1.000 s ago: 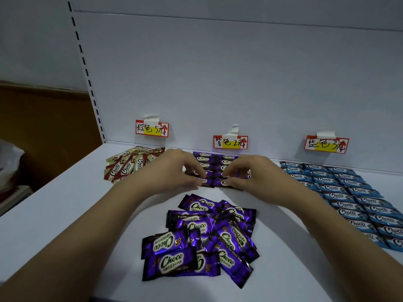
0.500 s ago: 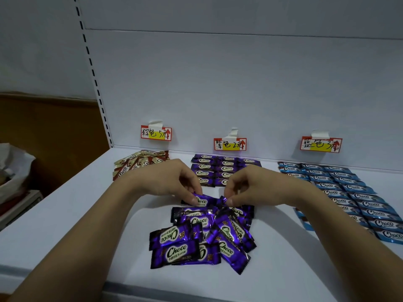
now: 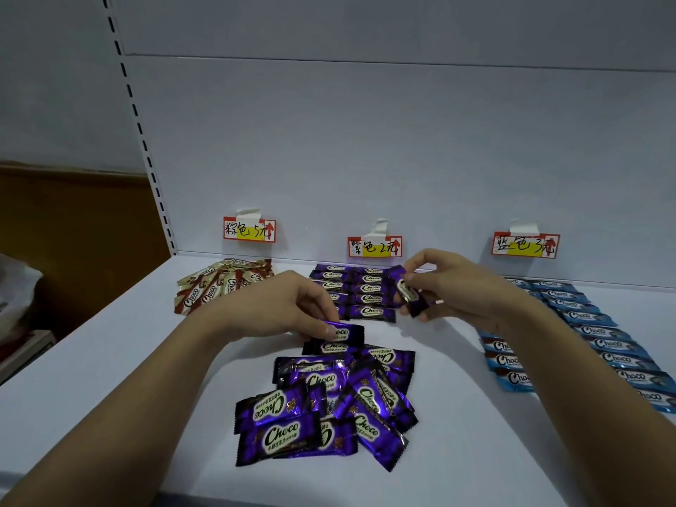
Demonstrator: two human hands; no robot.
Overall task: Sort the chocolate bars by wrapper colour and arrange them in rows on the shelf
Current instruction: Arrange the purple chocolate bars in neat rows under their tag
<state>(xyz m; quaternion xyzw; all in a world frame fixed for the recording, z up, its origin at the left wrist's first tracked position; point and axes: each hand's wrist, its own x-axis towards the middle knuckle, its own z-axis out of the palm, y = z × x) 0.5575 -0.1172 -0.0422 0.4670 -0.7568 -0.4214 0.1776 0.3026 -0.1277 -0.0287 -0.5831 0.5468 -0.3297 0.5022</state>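
Observation:
A loose heap of purple chocolate bars (image 3: 329, 404) lies at the front middle of the white shelf (image 3: 109, 378). My left hand (image 3: 285, 305) pinches one purple bar (image 3: 344, 333) at the heap's far edge. My right hand (image 3: 453, 283) holds another purple bar (image 3: 409, 290) tilted in the air, just right of the neat purple rows (image 3: 351, 289) under the middle label. Brown bars (image 3: 223, 283) lie fanned at the back left. Blue bars (image 3: 600, 342) run in rows on the right, partly hidden by my right forearm.
Three red and yellow price labels hang on the back wall: left label (image 3: 249, 229), middle label (image 3: 375, 246), right label (image 3: 525, 245). A slotted upright (image 3: 146, 148) marks the shelf's left end. The shelf's front edge (image 3: 183, 497) runs below the heap.
My right hand has lifted a purple bar from the heap up beside the purple rows. My left hand now pinches a separate bar at the heap's far edge. The camera has dipped closer.

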